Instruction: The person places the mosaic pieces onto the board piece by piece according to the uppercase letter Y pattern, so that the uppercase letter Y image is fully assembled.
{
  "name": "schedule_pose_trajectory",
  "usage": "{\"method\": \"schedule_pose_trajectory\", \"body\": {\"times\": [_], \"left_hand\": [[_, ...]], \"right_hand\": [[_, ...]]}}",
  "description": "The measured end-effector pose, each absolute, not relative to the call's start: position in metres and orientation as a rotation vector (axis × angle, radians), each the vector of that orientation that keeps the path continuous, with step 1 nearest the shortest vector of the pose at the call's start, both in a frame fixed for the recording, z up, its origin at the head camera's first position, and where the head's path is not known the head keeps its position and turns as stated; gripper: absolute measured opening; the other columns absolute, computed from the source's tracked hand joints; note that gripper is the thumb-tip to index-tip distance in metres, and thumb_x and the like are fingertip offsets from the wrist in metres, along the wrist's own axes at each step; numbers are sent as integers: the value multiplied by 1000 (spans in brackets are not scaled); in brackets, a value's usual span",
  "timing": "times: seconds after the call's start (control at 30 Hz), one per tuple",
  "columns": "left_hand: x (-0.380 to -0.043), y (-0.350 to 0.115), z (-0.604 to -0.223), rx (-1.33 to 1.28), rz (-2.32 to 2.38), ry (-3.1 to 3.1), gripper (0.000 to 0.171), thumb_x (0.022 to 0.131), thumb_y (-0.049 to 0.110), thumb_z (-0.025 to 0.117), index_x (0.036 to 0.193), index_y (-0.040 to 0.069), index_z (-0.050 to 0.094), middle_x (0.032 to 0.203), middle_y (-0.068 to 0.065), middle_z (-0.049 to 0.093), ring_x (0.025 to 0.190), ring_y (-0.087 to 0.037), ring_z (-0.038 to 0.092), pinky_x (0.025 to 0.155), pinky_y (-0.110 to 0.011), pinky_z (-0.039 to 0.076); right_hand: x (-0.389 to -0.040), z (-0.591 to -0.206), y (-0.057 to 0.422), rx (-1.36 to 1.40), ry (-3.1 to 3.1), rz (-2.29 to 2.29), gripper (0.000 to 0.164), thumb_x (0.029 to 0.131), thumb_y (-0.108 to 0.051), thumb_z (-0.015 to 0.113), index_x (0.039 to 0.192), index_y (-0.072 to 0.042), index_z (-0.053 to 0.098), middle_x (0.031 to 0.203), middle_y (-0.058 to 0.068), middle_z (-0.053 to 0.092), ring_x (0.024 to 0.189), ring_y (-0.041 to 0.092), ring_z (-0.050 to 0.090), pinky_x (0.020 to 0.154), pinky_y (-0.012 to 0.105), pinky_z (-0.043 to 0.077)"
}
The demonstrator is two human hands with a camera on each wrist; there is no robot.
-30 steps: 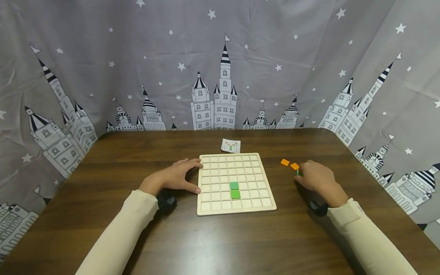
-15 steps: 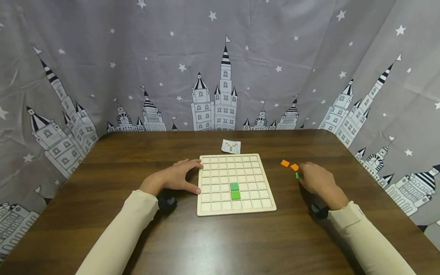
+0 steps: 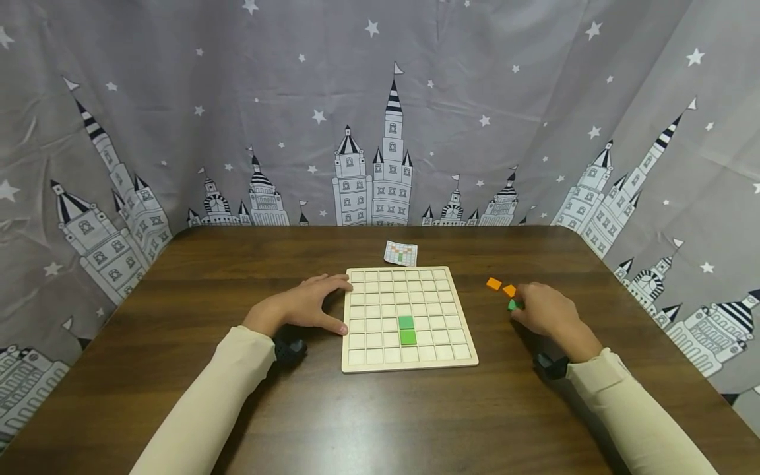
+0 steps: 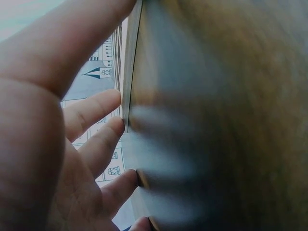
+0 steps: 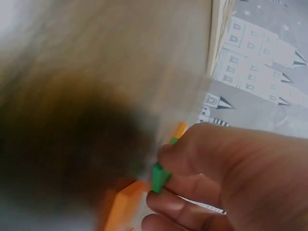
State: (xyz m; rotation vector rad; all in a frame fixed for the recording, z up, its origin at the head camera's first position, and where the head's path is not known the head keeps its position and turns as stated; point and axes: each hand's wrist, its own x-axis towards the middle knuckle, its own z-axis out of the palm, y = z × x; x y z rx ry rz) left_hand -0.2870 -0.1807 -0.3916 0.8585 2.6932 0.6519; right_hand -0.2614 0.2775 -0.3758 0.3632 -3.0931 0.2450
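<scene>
A pale wooden board [image 3: 410, 364] with a grid of square cells lies on the brown table. Two green square tiles, a lighter one [image 3: 406, 322] and a brighter one [image 3: 408, 337], sit one above the other in its middle column. My left hand [image 3: 305, 305] rests at the board's left edge, thumb and fingers spread and touching the rim. Off the board's right side, my right hand [image 3: 543, 309] pinches a green tile [image 5: 160, 177] between thumb and fingers, low over the table. Part of that tile is hidden by the thumb.
Two orange tiles, one farther left [image 3: 493, 284] and one by the right fingertips [image 3: 509, 290], lie right of the board. A small paper card [image 3: 400, 253] printed with a coloured grid lies behind the board. A grey castle-print curtain [image 3: 267, 99] hangs beyond the table.
The green tile has turned in the right hand's fingers and shows more of its face. The left hand stays in place at the board.
</scene>
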Motion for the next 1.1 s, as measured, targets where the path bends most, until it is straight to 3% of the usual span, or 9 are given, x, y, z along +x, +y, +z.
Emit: {"method": "schedule_pose_trajectory", "body": {"times": [0.23,0.43,0.67,0.83,0.97,1.1], "left_hand": [[-288,-180,-390,868,649,2693,88,78,49,85,147,8,49,160,-19,32,145,-54,18,115,-67,14],[-287,-180,-391,861,660,2688,89,78,49,85,147,8,48,160,-18,32,145,-54,17,114,-68,14],[-286,-182,-394,844,655,2692,89,78,50,85,147,8,48,160,-19,33,145,-55,18,114,-68,15],[-287,-182,-394,845,647,2692,89,78,49,85,147,8,48,160,-18,33,145,-54,18,114,-68,15],[-288,-181,-393,842,643,2694,89,78,50,85,147,9,49,160,-18,33,145,-54,18,114,-68,16],[-288,-180,-392,845,641,2697,89,78,51,85,147,9,49,160,-18,33,145,-54,18,114,-69,16]], "right_hand": [[-264,-370,254,446,-2998,309,25,84,-17,70,105,-2,70,92,9,66,74,24,59,64,48,52],[-270,-368,208,615,-2960,357,17,86,-17,71,101,-8,71,88,2,61,74,20,57,63,40,51],[-274,-369,148,865,-2951,370,18,91,-20,74,106,-10,74,100,2,68,88,17,63,74,38,55],[-277,-374,126,1011,-2981,418,1,91,-16,73,91,-16,72,90,-4,64,79,13,57,66,32,49],[-279,-375,121,1087,-2995,482,21,89,-10,68,73,-18,59,69,-7,46,63,11,42,55,27,32],[-280,-374,118,1137,-2985,460,29,90,-9,69,68,-16,51,65,-5,33,60,10,33,55,28,23]]}}
